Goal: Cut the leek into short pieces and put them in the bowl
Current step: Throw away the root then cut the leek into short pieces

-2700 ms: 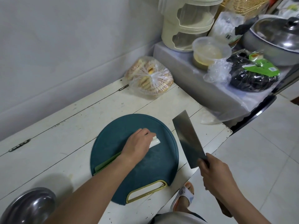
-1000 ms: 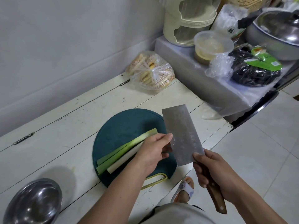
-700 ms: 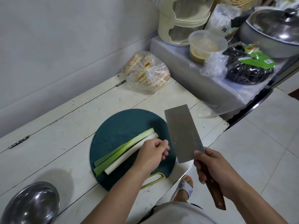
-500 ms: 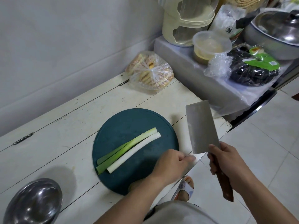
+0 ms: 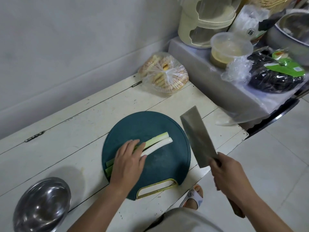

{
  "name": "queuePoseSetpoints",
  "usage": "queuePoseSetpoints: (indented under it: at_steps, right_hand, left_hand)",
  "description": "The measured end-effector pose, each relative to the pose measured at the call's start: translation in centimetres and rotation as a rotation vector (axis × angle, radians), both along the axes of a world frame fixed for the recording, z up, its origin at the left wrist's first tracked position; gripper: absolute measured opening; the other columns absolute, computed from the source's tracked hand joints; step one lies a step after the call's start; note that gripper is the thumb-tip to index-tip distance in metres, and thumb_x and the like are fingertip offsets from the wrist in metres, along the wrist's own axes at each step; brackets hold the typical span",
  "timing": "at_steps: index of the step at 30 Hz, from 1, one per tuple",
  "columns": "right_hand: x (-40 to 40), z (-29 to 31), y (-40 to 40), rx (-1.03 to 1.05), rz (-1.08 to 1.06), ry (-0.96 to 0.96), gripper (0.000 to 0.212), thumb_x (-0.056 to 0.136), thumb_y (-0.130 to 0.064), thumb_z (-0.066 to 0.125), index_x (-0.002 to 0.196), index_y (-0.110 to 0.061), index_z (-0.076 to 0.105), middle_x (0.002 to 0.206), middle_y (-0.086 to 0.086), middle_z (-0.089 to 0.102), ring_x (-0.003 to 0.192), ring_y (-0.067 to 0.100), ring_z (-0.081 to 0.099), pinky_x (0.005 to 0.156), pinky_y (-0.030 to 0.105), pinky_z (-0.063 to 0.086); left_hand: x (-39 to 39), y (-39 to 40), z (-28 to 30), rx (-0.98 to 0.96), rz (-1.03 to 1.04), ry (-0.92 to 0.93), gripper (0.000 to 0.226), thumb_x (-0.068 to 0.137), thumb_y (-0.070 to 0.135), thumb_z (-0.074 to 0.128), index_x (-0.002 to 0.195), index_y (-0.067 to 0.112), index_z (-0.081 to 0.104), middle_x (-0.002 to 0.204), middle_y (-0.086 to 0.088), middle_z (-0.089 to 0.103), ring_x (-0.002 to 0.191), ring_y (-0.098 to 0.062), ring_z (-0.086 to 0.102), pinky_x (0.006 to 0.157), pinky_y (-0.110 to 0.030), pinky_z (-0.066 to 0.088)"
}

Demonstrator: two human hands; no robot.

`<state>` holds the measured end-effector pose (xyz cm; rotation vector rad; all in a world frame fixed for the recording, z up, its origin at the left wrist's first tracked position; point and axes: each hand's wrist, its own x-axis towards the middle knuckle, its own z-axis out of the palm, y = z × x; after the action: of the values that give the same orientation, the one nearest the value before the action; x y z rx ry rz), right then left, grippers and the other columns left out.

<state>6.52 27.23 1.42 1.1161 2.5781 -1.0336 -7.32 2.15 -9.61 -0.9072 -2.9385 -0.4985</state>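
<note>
Two long leek halves (image 5: 158, 141), one pale green and one white, lie side by side on the round dark green cutting board (image 5: 167, 164). My left hand (image 5: 127, 162) lies flat over their left part, pressing them down; the green ends stick out to its left. My right hand (image 5: 228, 175) grips the wooden handle of a cleaver (image 5: 198, 137), held in the air to the right of the board, blade pointing away from me. An empty steel bowl (image 5: 41, 206) stands at the lower left of the white table.
A bag of biscuits (image 5: 164, 74) lies at the table's back right corner. Beyond it a raised shelf holds a plastic tub (image 5: 230, 47), a cream container (image 5: 205, 20), a dark bag (image 5: 275, 71) and a pot. The table's right edge drops to the tiled floor, where my sandalled foot (image 5: 194, 196) shows.
My left hand moved from the board's front edge onto the leek halves. The cleaver stayed raised at the right, tilting slightly. Earlier the leek was split lengthwise into two halves.
</note>
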Motion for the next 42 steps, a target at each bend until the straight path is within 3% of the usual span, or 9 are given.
queuePoseSetpoints:
  at_steps: [5, 9, 12, 19, 24, 30, 32, 35, 42]
  right_hand:
    - [-1.5, -2.0, -5.1, 0.265, 0.295, -0.039, 0.026, 0.102, -0.026, 0.041, 0.078, -0.018, 0.044, 0.060, -0.003, 0.051, 0.056, 0.026, 0.050, 0.054, 0.040, 0.042]
    - [-2.7, -2.8, -7.6, 0.241, 0.366, -0.099, 0.026, 0.098, -0.014, 0.045, 0.077, -0.025, 0.033, 0.062, -0.008, 0.038, 0.048, 0.014, 0.033, 0.044, 0.030, 0.021]
    - [-2.7, -3.1, -8.8, 0.267, 0.446, -0.109, 0.025, 0.090, -0.003, 0.047, 0.083, -0.021, 0.032, 0.070, -0.002, 0.044, 0.049, 0.017, 0.029, 0.044, 0.028, 0.014]
    - [-2.7, -2.7, -10.1, 0.243, 0.515, -0.150, 0.029, 0.090, 0.000, 0.049, 0.093, -0.020, 0.029, 0.082, 0.001, 0.047, 0.066, 0.032, 0.043, 0.049, 0.030, 0.026]
    - [-3.2, -3.0, -9.6, 0.228, 0.456, -0.112, 0.027, 0.089, 0.001, 0.044, 0.088, -0.020, 0.027, 0.069, -0.003, 0.038, 0.049, 0.018, 0.031, 0.044, 0.027, 0.015]
    - [-2.6, -2.9, -9.9, 0.240, 0.493, -0.169, 0.032, 0.084, 0.004, 0.047, 0.090, -0.020, 0.028, 0.083, 0.002, 0.049, 0.050, 0.016, 0.029, 0.044, 0.025, 0.014]
    - [-2.8, -2.3, -10.1, 0.221, 0.491, -0.179, 0.034, 0.086, 0.005, 0.048, 0.100, -0.021, 0.031, 0.094, 0.002, 0.046, 0.051, 0.014, 0.030, 0.045, 0.025, 0.017]
    - [-3.2, -1.5, -10.4, 0.244, 0.520, -0.180, 0.055, 0.083, 0.008, 0.051, 0.126, -0.019, 0.031, 0.108, 0.005, 0.050, 0.059, 0.026, 0.040, 0.056, 0.028, 0.032]
    - [-4.3, -0.3, -11.7, 0.252, 0.547, -0.276, 0.047, 0.084, 0.007, 0.056, 0.119, -0.015, 0.034, 0.090, 0.005, 0.058, 0.069, 0.030, 0.047, 0.062, 0.032, 0.038]
  left_hand:
    - [0.4, -0.6, -2.5, -0.017, -0.090, 0.042, 0.041, 0.094, 0.017, 0.063, 0.135, 0.017, 0.060, 0.140, -0.004, 0.059, 0.128, -0.027, 0.054, 0.106, -0.043, 0.046]
    - [0.6, -0.7, -3.5, 0.027, -0.080, 0.051, 0.045, 0.090, 0.006, 0.066, 0.133, 0.019, 0.061, 0.141, -0.004, 0.059, 0.129, -0.028, 0.054, 0.105, -0.046, 0.046]
    - [0.5, -0.6, -3.7, 0.081, -0.078, 0.049, 0.043, 0.089, 0.003, 0.068, 0.128, 0.019, 0.064, 0.139, -0.004, 0.062, 0.128, -0.029, 0.056, 0.102, -0.047, 0.048]
    - [0.4, -0.6, -3.8, 0.085, -0.062, 0.035, 0.042, 0.087, 0.004, 0.071, 0.126, 0.020, 0.068, 0.138, -0.003, 0.063, 0.128, -0.027, 0.057, 0.100, -0.048, 0.049]
    - [0.3, -0.6, -3.9, 0.075, -0.059, 0.040, 0.041, 0.089, 0.006, 0.069, 0.127, 0.022, 0.067, 0.140, -0.003, 0.062, 0.128, -0.026, 0.057, 0.101, -0.046, 0.049]
    - [0.3, -0.7, -4.1, 0.080, -0.059, 0.041, 0.044, 0.089, 0.005, 0.069, 0.129, 0.023, 0.066, 0.141, -0.001, 0.061, 0.128, -0.025, 0.056, 0.102, -0.046, 0.048]
    - [0.3, -0.8, -4.0, 0.082, -0.061, 0.042, 0.043, 0.088, 0.005, 0.069, 0.128, 0.022, 0.066, 0.140, -0.001, 0.061, 0.128, -0.025, 0.056, 0.101, -0.046, 0.048]
    - [0.3, -0.8, -3.9, 0.083, -0.066, 0.044, 0.042, 0.088, 0.006, 0.070, 0.127, 0.021, 0.067, 0.139, -0.001, 0.062, 0.127, -0.025, 0.056, 0.101, -0.045, 0.048]
    - [0.1, -0.9, -3.9, 0.089, -0.082, 0.036, 0.044, 0.086, 0.003, 0.071, 0.127, 0.021, 0.067, 0.139, -0.003, 0.062, 0.126, -0.027, 0.057, 0.098, -0.046, 0.049]
